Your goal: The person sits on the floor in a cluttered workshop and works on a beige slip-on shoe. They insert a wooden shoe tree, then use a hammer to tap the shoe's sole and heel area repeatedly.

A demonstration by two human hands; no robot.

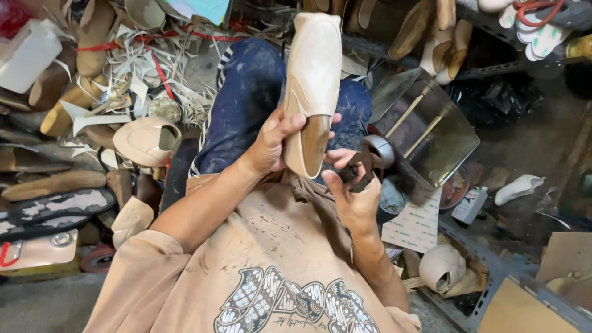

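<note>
- My left hand (271, 145) had its grip closed around a cream shoe upper on its wooden last (311, 92), thumb across the near face and fingers behind, holding it upright above my lap with the toe pointing away from me.
- The wooden heel end of the last sat lowest, just above my right hand.
- My right hand (354, 197) had its grip wrapped tight on a dark-handled tool (361, 169), whose head lay just beside the bottom of the shoe; whether it touched the leather I could not tell.
- Behind the shoe were my knees in dark blue trousers (246, 98).
- To my left lay a heap of pale leather offcuts (148, 68), a finished cream upper (145, 139) and several wooden lasts (55, 111).
- To my right stood a clear plastic tub (444, 142) with sticks leaning in it, a small white bottle (470, 205) near it, and a roll of pale material (441, 266) close to my elbow.
</note>
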